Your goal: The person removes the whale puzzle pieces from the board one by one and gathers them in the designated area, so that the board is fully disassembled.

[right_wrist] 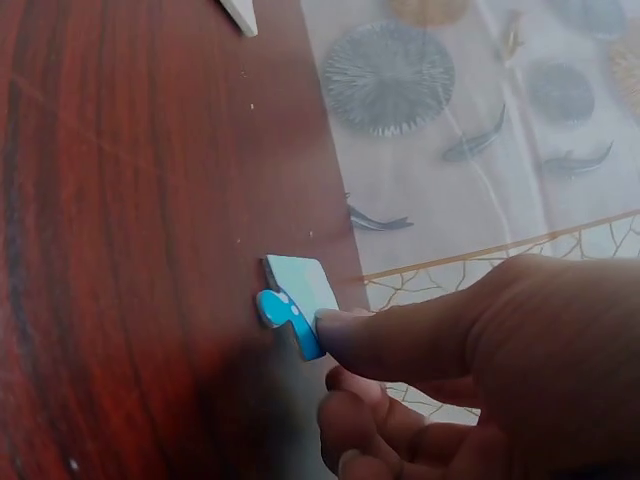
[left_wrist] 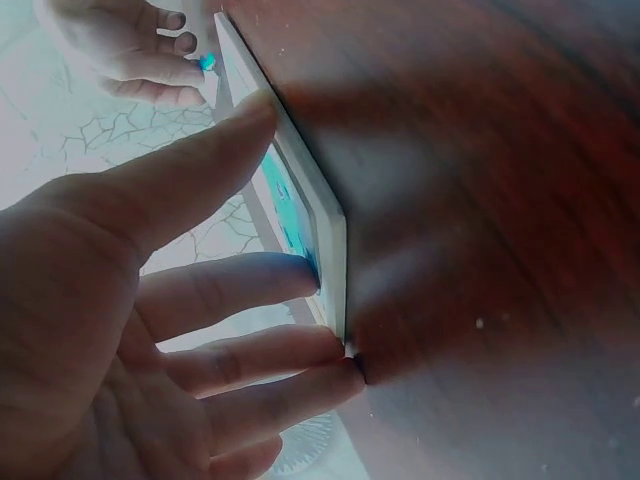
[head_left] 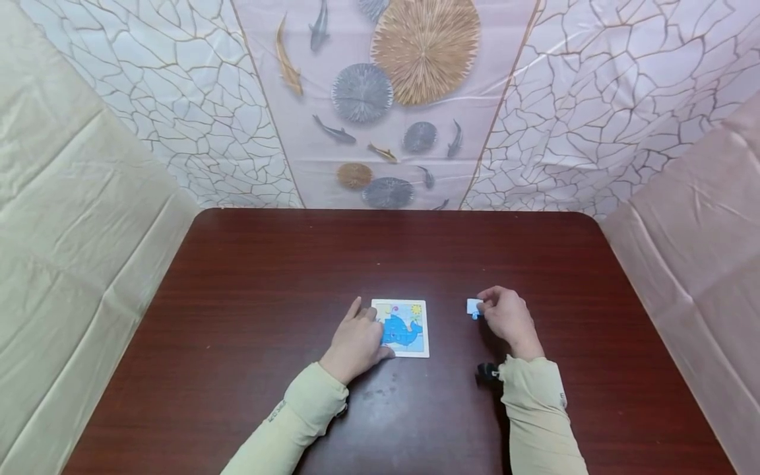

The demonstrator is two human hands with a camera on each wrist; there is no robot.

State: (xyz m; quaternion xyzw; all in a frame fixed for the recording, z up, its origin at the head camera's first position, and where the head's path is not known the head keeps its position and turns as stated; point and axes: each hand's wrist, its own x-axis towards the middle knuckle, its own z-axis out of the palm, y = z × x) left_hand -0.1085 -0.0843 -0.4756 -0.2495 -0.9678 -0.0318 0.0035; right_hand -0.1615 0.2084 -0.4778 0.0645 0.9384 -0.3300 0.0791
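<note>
A square jigsaw puzzle point(head_left: 410, 333) with a blue whale, a yellow sun and a pale border lies flat on the table. My left hand point(head_left: 355, 340) rests at its left side, the thumb along the near edge. In the left wrist view the left fingers point(left_wrist: 230, 290) stretch fairly straight to the puzzle tray's rim point(left_wrist: 330, 215), one fingertip over the picture. To the right of the puzzle, my right hand point(head_left: 509, 316) pinches a puzzle piece point(right_wrist: 305, 285) between thumb and fingers. This piece is pale with a blue strip and a rounded blue knob.
The dark red-brown wooden table point(head_left: 285, 264) runs back to a patterned cloth wall point(head_left: 386, 152). Plain cloth hangs along the left side point(head_left: 89, 264) and the right side point(head_left: 700, 251). A small black device point(head_left: 488, 373) sits at the right wrist.
</note>
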